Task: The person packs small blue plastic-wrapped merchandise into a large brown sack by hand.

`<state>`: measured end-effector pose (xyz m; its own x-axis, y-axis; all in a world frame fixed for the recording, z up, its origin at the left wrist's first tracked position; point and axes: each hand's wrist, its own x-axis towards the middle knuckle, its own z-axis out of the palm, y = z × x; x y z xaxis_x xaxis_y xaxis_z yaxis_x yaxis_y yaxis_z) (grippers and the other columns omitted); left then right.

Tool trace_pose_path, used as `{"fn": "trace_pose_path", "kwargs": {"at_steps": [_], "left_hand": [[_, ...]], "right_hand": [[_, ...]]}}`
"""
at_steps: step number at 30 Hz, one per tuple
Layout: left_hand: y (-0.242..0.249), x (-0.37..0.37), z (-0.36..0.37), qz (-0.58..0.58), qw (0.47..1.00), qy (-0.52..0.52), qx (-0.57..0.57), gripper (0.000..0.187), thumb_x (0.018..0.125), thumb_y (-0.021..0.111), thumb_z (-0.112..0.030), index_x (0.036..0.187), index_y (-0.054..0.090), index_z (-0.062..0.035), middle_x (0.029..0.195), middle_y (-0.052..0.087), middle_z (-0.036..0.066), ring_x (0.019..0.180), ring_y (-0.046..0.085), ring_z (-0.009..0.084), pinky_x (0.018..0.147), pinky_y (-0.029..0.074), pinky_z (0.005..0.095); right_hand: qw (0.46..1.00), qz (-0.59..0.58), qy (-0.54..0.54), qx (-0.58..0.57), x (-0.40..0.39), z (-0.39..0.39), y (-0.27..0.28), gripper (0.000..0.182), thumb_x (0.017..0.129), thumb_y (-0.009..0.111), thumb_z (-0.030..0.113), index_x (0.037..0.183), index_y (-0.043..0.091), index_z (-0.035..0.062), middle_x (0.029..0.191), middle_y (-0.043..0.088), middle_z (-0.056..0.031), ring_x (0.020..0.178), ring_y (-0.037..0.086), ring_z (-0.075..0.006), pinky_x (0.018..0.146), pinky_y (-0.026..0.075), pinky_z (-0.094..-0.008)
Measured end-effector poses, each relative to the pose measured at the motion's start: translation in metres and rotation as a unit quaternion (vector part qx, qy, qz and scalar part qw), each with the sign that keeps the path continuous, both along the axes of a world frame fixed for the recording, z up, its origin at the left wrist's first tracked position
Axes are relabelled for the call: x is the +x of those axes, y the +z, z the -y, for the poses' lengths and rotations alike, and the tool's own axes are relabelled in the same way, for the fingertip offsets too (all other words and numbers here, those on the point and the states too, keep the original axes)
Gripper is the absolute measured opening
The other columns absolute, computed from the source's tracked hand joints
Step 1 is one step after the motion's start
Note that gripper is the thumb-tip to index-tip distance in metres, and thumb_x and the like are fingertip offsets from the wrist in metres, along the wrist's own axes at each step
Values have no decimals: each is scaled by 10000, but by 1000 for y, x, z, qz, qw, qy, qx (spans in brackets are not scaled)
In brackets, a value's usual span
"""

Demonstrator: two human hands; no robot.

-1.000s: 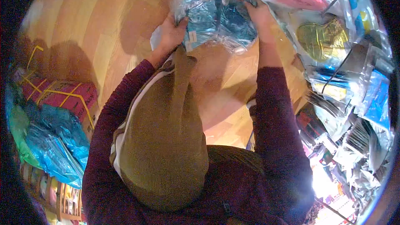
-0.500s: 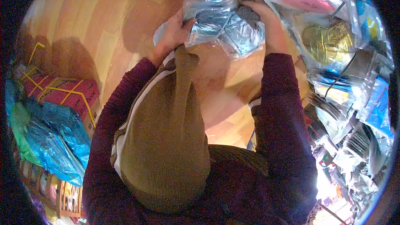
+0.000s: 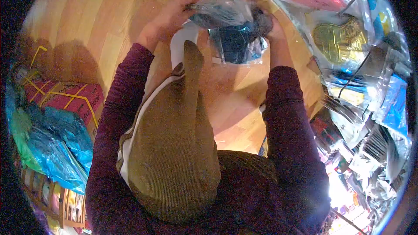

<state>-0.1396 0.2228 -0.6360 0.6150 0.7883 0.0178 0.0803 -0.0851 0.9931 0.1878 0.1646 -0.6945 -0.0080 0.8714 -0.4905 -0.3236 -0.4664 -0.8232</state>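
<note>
Clear plastic packaging (image 3: 224, 13) with dark, folded-looking contents (image 3: 235, 39) hangs between my hands above the wooden floor. My left hand (image 3: 174, 15) grips the upper left edge of the plastic, its fingers curled and somewhat blurred. My right hand (image 3: 274, 29) is closed at the right side, against a dark grey, soft-looking bundle (image 3: 261, 24) at the packaging. What exactly lies inside the plastic cannot be made out. My knee, in brown trousers with a white side stripe (image 3: 174, 161), rises just below the hands.
Many plastic-wrapped packets lie heaped on the right, among them a gold one (image 3: 339, 41) and a blue one (image 3: 395, 104). On the left are a red box with yellow straps (image 3: 72, 100), blue plastic bags (image 3: 58, 148) and a small wooden rack (image 3: 73, 209).
My left hand has moved up and left, lifting and folding the plastic's upper part, so more dark contents show. My right hand has shifted slightly down.
</note>
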Motion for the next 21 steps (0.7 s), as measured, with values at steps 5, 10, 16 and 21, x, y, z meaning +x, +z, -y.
{"fn": "trace_pose_path", "kwargs": {"at_steps": [5,10,16,21], "left_hand": [[16,-22,-8,-95,982,15,163,341,676,554,73,1001,575,-30,1071,549,89,1008,513,254,838,430,315],[-4,-57,-5,-117,983,63,124,393,656,530,107,1019,567,-40,1057,554,81,1012,511,240,843,425,302],[-2,-97,18,-242,931,178,210,368,639,522,113,967,582,-43,1026,557,127,967,519,302,848,417,339],[-19,-135,57,-386,898,144,157,524,644,571,54,1134,467,-98,1084,492,158,988,476,338,856,395,370]], "right_hand": [[989,147,20,0,-18,-4,22,208,789,544,114,972,583,22,857,600,-45,746,558,-129,696,455,-256],[983,181,-37,11,-78,-10,113,143,765,570,87,877,632,22,779,619,-48,689,565,-130,651,450,-251],[818,475,59,318,-163,28,152,165,733,611,90,882,622,21,788,619,-114,707,592,-189,624,463,-267],[816,449,129,341,-218,71,121,191,707,627,107,892,620,59,840,608,-126,709,596,-259,627,484,-300]]}}
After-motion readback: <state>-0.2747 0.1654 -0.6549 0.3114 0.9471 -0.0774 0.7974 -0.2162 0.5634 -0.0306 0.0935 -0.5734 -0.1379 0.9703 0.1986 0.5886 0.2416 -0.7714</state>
